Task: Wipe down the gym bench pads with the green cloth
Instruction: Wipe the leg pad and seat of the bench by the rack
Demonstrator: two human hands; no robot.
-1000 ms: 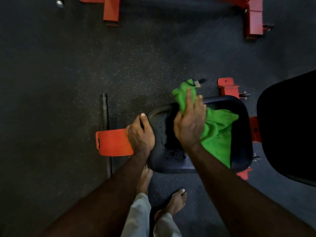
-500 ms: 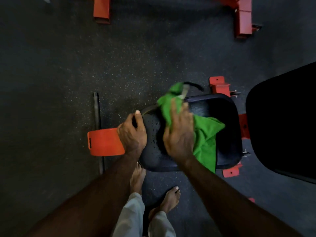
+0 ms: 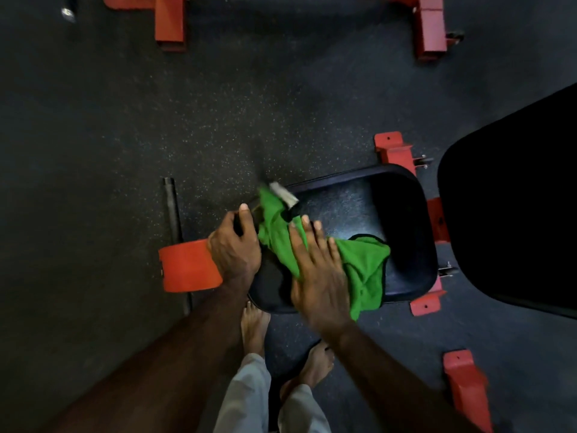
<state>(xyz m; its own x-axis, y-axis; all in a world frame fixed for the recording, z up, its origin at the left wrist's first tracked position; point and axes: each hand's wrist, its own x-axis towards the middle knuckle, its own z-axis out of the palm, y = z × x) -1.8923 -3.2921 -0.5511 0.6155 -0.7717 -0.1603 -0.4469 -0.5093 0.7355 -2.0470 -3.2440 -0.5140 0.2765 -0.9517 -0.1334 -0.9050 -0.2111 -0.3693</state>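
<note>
Fingers of the right hand [image 3: 318, 276] lie flat and spread on the green cloth [image 3: 362, 264], pressing it onto the black seat pad [image 3: 402, 220]. The left hand [image 3: 234, 248] is curled around the pad's left edge, beside an orange bracket [image 3: 187, 267].

Seen from above on a dark gym floor [image 3: 125, 120]: two black pads, the seat [image 3: 402, 214] and a larger one [image 3: 515, 198] at right; one green cloth [image 3: 365, 267] with one tag [image 3: 283, 192]; two hands, left [image 3: 234, 248] and right [image 3: 318, 276]; two bare feet [image 3: 254, 329]; one black bar [image 3: 172, 207].
</note>
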